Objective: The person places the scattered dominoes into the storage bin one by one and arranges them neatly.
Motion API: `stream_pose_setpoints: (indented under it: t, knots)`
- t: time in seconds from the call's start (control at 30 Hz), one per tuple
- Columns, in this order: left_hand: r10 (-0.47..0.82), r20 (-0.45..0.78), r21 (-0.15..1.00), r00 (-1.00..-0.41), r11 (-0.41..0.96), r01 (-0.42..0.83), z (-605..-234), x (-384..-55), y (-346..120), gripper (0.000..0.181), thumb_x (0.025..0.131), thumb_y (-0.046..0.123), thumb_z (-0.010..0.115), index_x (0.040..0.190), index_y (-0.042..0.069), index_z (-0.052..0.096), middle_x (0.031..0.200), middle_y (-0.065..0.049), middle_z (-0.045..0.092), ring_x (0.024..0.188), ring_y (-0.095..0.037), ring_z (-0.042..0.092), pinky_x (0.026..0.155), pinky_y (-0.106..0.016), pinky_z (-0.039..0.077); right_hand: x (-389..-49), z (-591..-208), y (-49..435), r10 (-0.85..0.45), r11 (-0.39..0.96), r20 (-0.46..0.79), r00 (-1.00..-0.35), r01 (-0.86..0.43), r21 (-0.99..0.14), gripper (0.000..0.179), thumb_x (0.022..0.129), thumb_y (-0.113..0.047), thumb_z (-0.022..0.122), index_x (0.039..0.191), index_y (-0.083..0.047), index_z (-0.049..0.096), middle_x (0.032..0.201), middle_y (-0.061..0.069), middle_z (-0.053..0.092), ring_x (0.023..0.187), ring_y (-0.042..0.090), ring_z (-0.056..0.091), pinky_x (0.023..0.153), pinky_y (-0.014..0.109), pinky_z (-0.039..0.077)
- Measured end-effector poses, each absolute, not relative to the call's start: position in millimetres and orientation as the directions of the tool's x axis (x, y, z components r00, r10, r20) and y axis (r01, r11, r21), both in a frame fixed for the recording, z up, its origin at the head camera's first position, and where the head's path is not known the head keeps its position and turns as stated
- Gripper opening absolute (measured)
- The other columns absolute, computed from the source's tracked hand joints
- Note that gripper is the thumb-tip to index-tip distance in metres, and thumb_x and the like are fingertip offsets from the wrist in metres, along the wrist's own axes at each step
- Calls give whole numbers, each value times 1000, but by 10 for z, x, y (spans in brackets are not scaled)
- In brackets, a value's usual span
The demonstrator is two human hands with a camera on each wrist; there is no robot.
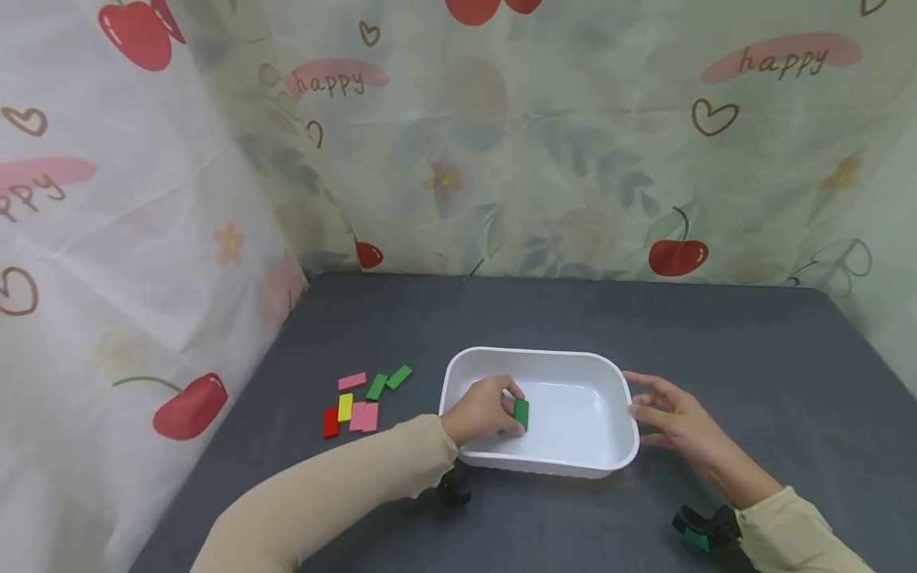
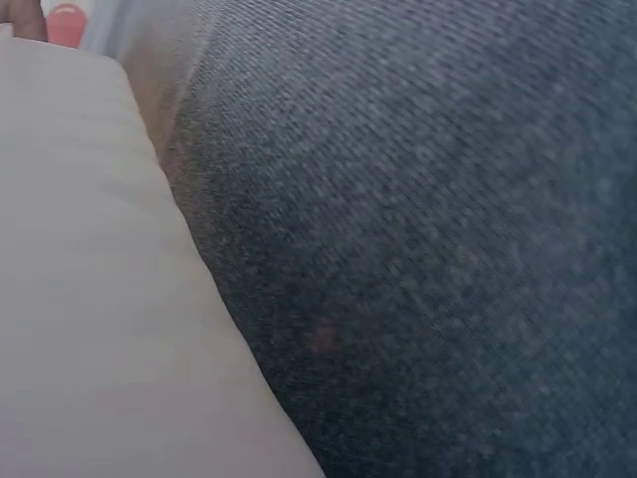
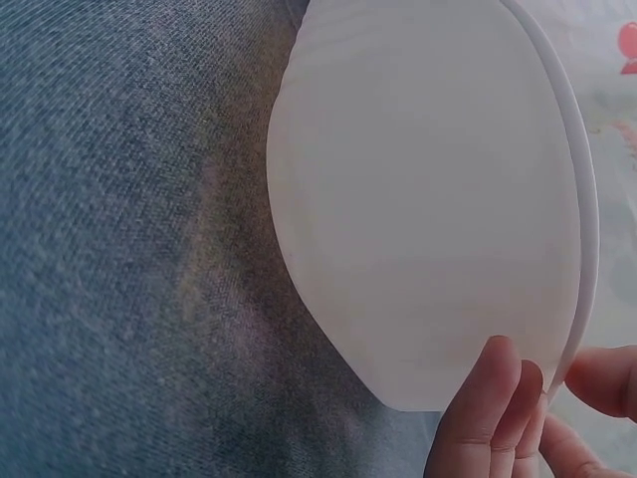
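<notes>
Inside the white plastic basin [image 1: 566,465], toward its left half, my left hand [image 1: 485,410] pinches a small green rectangular block [image 1: 521,414]. Whether the block touches the basin floor cannot be told. My right hand [image 1: 677,422] is at the basin's right end, its fingertips touching the rim and outer wall. In the right wrist view, fairly straight fingers [image 3: 483,408] lie along the outside of the basin wall [image 3: 428,199], and another digit meets the rim. The left wrist view shows mostly sleeve and dark cloth; the left hand is barely visible there.
Left of the basin lie several loose blocks: a red one [image 1: 330,422], a yellow one [image 1: 345,407], pink ones [image 1: 352,382] and two green ones [image 1: 399,377]. They rest on a dark grey table [image 1: 401,314]. A printed curtain [image 1: 544,159] hangs behind and at the left.
</notes>
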State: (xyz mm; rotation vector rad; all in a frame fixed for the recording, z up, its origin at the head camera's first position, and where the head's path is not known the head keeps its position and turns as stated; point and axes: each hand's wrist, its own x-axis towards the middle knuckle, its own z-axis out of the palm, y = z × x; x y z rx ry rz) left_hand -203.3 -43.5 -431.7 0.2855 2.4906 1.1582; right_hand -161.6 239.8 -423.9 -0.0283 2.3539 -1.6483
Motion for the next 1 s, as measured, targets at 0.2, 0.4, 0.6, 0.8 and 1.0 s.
stream_pose_setpoints:
  t: [0.2,0.4,0.6,0.8,1.0]
  knots:
    - [325,-251,703,-912,709,59,-4306,-2024,-396,39,71,3,83,102,8,62,71,-1,57,61,-12,51,57,-22,40,-1624,-4232,2418,-171,357,-207,-963,135,-924,66,94,-22,63,148,-4,31,110,19,56,97,18,60,80,46,56]
    - [315,-261,700,-913,713,46,-4317,-2011,-414,40,71,4,84,105,10,63,70,-1,57,61,-12,50,56,-22,39,-1627,-4237,2415,-179,355,-229,-957,154,-922,68,94,-25,63,149,-4,30,109,17,58,96,16,60,80,46,56]
    - [323,-262,739,-909,673,26,-4318,-2012,-439,42,70,3,83,108,9,64,72,-1,58,60,-11,53,57,-21,41,-1623,-4240,2410,-193,350,-226,-955,149,-925,68,94,-24,63,149,-3,29,108,16,59,96,14,61,80,46,56]
    - [313,-299,764,-902,645,-30,-4283,-2017,-458,47,71,3,83,113,5,61,78,-3,63,63,-14,59,59,-24,46,-1625,-4250,2412,-199,350,-232,-952,151,-924,69,94,-25,63,150,-4,28,108,15,59,97,14,60,80,46,56]
    - [283,-338,734,-897,677,-63,-4193,-1987,-465,44,71,4,82,110,1,61,76,-4,64,64,-14,58,59,-24,44,-1628,-4250,2429,-213,344,-214,-953,131,-930,68,95,-25,62,150,-4,28,109,15,59,96,11,60,81,46,56]
